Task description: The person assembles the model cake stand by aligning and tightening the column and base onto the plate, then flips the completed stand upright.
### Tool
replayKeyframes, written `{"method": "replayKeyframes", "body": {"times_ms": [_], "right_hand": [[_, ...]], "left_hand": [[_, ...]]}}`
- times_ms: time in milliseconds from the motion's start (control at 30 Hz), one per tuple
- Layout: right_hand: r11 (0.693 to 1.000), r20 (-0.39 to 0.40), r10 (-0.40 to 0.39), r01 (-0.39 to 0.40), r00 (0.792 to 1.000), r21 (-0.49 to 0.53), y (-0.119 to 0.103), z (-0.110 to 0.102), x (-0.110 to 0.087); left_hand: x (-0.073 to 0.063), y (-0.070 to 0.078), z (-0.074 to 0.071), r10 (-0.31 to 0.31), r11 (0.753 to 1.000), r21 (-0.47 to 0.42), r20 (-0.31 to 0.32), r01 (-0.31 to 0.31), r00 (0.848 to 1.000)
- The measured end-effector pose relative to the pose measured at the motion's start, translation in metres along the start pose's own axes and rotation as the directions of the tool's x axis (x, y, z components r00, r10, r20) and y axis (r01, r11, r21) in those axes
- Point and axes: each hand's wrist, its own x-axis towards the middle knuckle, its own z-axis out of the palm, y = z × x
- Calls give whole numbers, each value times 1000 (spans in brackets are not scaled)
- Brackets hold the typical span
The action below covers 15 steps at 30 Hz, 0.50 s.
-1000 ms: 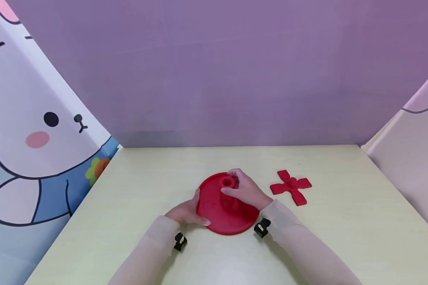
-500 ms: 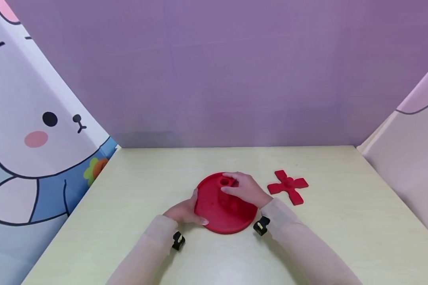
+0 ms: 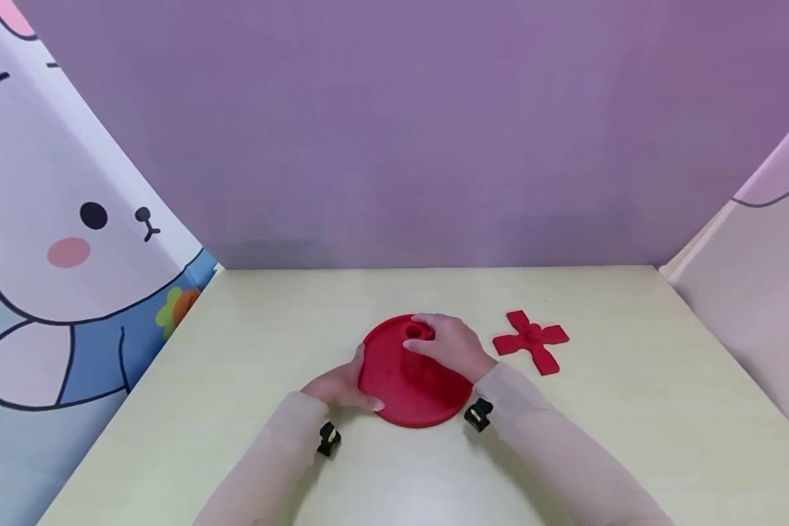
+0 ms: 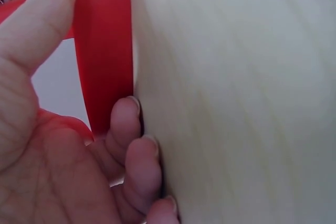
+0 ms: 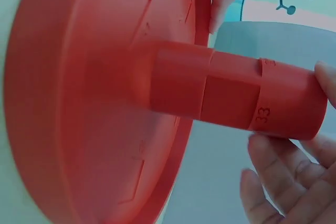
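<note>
A red round base (image 3: 384,369) with a raised rim lies on the table, and a hollow red tube (image 5: 231,90) stands up from its middle. My left hand (image 3: 342,387) holds the base's near left rim, thumb up on the edge and fingers along the outer side down at the table, as the left wrist view shows. My right hand (image 3: 454,343) pinches the top end of the tube between thumb and fingers; the tube's hole faces up between them. In the right wrist view the tube has stepped sections and a raised "33" near its top.
A red four-armed cross piece (image 3: 532,336) with a round boss at its centre lies flat to the right of the base. The pale table (image 3: 269,314) ends at a purple wall behind, with a cartoon-printed panel (image 3: 52,292) on the left.
My right hand's fingers and thumb have shifted slightly leftward around the tube's top. The left hand keeps its hold, and the whole head view has drifted a little.
</note>
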Motion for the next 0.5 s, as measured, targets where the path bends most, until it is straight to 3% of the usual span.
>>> {"method": "replayKeyframes", "body": {"times_ms": [233,333,500], "right_hand": [[994,94,35,-44,995,95,25,-28,-13],[992,71,80,-86,994,96,43,-44,-21],[996,3,90,-90,996,-3,73,-63,-33]], "left_hand": [[0,3,1,-25,1000,-1,8,25,1000],[-1,2,1,-17,1000,0,3,17,1000],[1,0,0,-16,1000,-16,0,16,1000]]}}
